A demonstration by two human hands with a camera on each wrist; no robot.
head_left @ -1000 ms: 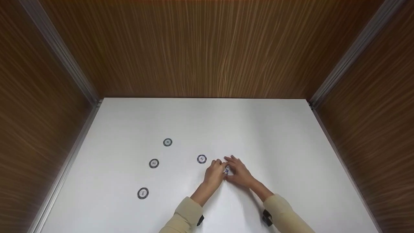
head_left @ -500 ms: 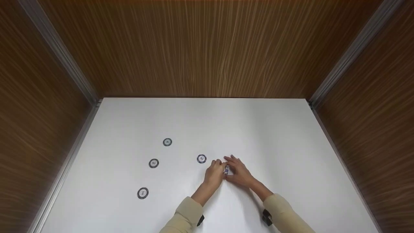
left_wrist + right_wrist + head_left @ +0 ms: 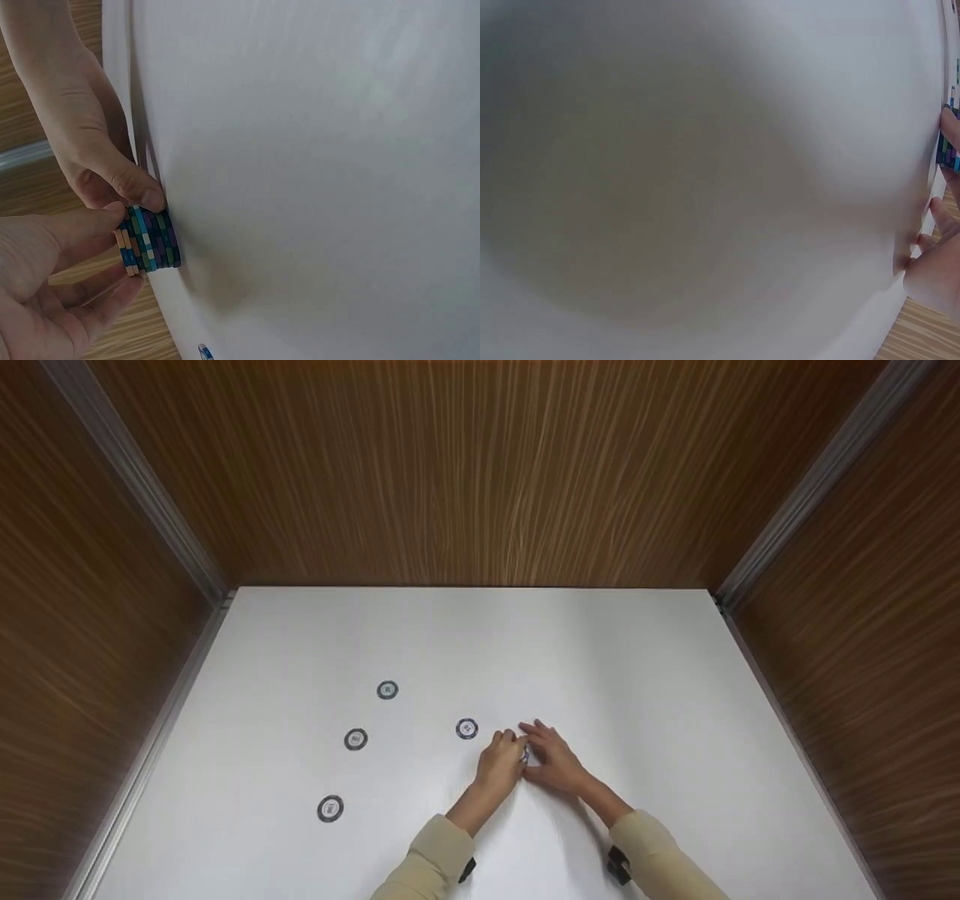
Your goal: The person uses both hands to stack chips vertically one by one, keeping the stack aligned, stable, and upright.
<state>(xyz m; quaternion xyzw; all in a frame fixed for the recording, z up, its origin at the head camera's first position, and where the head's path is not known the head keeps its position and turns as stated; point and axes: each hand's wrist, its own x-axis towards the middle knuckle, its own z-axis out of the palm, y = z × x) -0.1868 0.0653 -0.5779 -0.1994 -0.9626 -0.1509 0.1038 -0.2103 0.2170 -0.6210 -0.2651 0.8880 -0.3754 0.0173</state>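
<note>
A short upright stack of poker chips [image 3: 154, 238], with mixed edge colours, stands on the white table between my two hands. My left hand [image 3: 499, 769] pinches the upper chips between thumb and fingers. From the other side my right hand [image 3: 555, 763] curls its thumb and index finger round the stack. In the left wrist view the right thumb [image 3: 150, 199] presses the stack's side low down, near the table. Most of the stack hides behind the fingers in the head view. Only part of the stack [image 3: 948, 150] shows at the edge of the right wrist view.
A single blue-rimmed chip [image 3: 466, 728] lies flat just left of my left hand. Further left lie three dark-rimmed chips, one far [image 3: 387, 690], one midway [image 3: 355, 739] and one nearer [image 3: 330, 808]. Wood-grain panels [image 3: 480, 472] enclose the white table [image 3: 637, 675] at back and sides.
My left hand has shifted very slightly to the right, covering a little more of the stack in the head view. The loose chips lie as before.
</note>
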